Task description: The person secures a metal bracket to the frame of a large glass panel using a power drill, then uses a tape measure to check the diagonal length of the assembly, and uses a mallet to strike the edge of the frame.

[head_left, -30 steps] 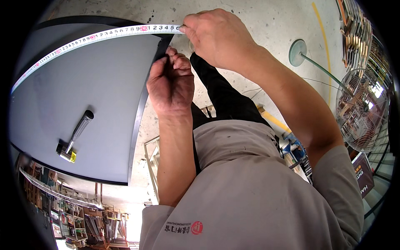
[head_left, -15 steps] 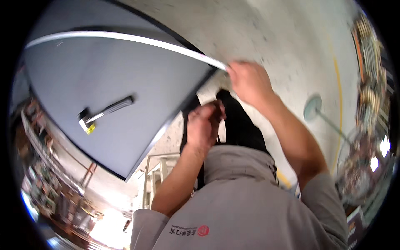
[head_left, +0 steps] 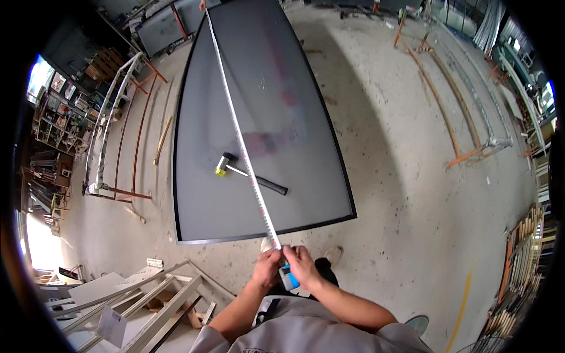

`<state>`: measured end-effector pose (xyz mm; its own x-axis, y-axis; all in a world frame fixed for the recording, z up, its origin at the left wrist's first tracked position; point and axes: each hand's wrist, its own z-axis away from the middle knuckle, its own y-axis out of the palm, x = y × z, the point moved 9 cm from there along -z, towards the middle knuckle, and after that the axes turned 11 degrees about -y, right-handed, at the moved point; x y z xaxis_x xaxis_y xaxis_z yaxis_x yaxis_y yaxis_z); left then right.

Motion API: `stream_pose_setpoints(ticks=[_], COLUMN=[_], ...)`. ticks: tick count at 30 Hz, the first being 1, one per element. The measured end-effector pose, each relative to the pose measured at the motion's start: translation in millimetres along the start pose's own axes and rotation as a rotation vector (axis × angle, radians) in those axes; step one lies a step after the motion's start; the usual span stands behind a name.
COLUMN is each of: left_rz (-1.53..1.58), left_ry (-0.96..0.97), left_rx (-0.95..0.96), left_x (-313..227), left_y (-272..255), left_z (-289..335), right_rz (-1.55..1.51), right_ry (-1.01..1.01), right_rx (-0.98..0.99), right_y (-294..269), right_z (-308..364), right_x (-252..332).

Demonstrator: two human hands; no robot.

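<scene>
Both my hands come together just off the near edge of a large dark grey panel (head_left: 229, 203) with a black frame. My left hand (head_left: 267, 268) pinches the white tape blade (head_left: 226, 88) near its case. My right hand (head_left: 301, 266) is closed around the tape measure (head_left: 288, 278), whose blue and grey case shows below the fingers. The blade runs taut and slanting over the panel to its far left corner, where another person's hand (head_left: 202, 5) holds it. Under the blade lies a mallet (head_left: 272, 186) with a black handle and a yellow-tipped head.
Metal racks stand on the floor to the left (head_left: 120, 147) and right (head_left: 453, 106). Pale frame pieces (head_left: 170, 300) are stacked at the lower left, near my left arm. Bundled strips (head_left: 518, 265) fill the right edge. My shoes are beside the panel's near edge.
My view has swung round, bringing the panel's full length into sight. My right hand has come in from the right to join my left at the tape measure.
</scene>
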<state>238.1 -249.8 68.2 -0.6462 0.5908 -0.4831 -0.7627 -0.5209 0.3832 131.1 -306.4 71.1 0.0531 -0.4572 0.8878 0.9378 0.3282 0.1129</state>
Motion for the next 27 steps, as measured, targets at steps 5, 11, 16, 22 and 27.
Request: stream_pose_setpoints(ticks=[5, 11, 16, 22, 27], left_rz=[0.077, 0.192, 0.071, -0.016, -0.103], left_ry=[-0.017, -0.055, -0.061, -0.05, 0.012], left_rx=[0.116, 0.23, 0.247, 0.168, 0.107], left_x=[-16, -49, -82, -110, -142], left_y=[-53, -176, -266, -327, -346], left_z=[42, 79, 97, 87, 79], right_rz=[0.189, 0.25, 0.206, 0.347, 0.502], right_ry=[-0.104, -0.108, 0.161, 0.142, 0.108], right_rx=[0.066, 0.102, 0.064, 0.1, 0.179], right_y=[68, 131, 164, 199, 226], right_z=[23, 41, 82, 106, 101], right_x=[18, -29, -63, -69, -61])
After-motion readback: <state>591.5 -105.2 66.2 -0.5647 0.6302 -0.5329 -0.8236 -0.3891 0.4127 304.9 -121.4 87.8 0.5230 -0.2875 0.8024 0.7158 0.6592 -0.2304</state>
